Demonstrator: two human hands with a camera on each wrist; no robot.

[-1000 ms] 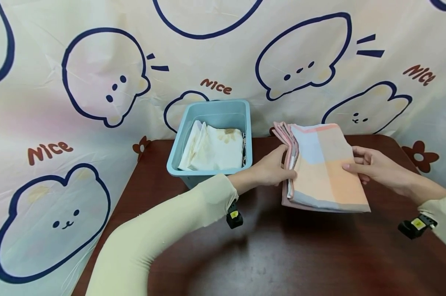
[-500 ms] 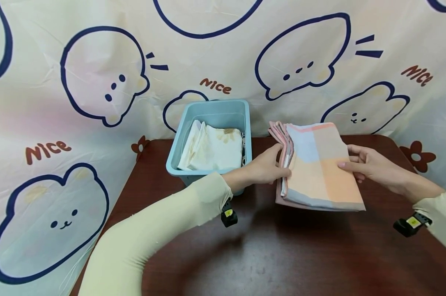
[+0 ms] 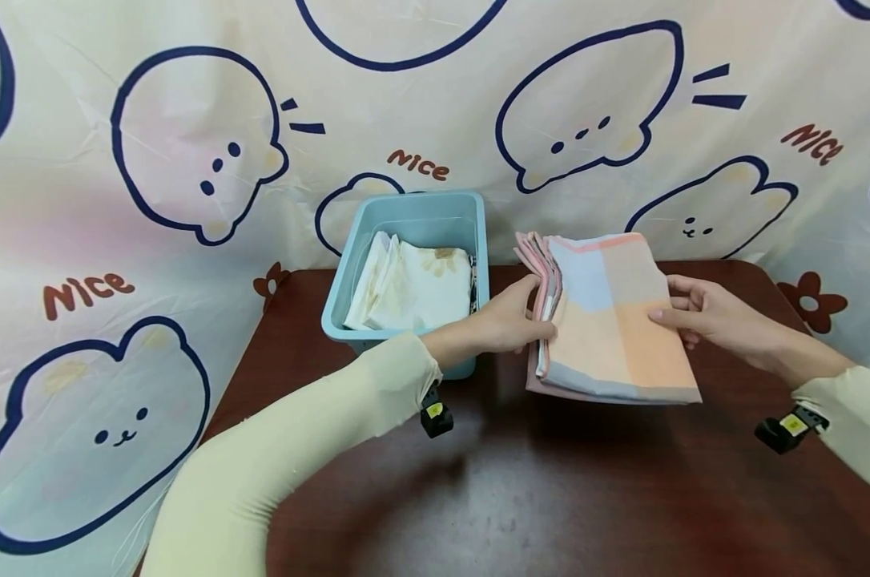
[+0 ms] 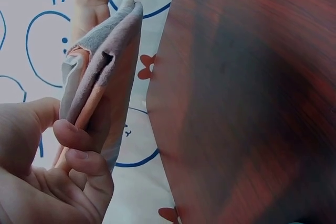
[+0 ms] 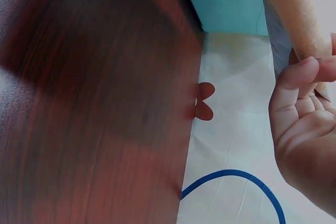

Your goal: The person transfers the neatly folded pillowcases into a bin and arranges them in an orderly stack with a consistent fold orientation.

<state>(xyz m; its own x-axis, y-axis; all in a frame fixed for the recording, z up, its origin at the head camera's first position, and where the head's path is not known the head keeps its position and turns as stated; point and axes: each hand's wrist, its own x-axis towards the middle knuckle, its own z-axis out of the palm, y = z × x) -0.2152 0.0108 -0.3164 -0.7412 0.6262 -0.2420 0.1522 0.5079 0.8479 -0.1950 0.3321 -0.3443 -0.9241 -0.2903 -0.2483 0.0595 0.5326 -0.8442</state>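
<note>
A folded cloth point(image 3: 622, 320) in peach, pale blue, grey and pink blocks is held up above the table, right of the bin. My left hand point(image 3: 507, 319) grips its layered left edge, thumb in front. On the opposite edge, my right hand point(image 3: 723, 320) pinches the cloth between thumb and fingers. The left wrist view shows the stacked folds of the cloth point(image 4: 100, 72) between the thumb and curled fingers of the left hand point(image 4: 63, 166). At the right border of the right wrist view, the right hand point(image 5: 310, 114) curls its fingers at the cloth's edge.
A light blue plastic bin point(image 3: 334, 308) stands at the back of the dark wooden table point(image 3: 493, 497). Folded white cloths point(image 3: 435, 288) with brownish floral marks lie in it. Behind the table hangs a pale curtain point(image 3: 435, 112) printed with cartoon outlines.
Both hands have carried the folded cloth slightly left, closer to the bin, and a little higher in the view. Their hold on it looks the same.
</note>
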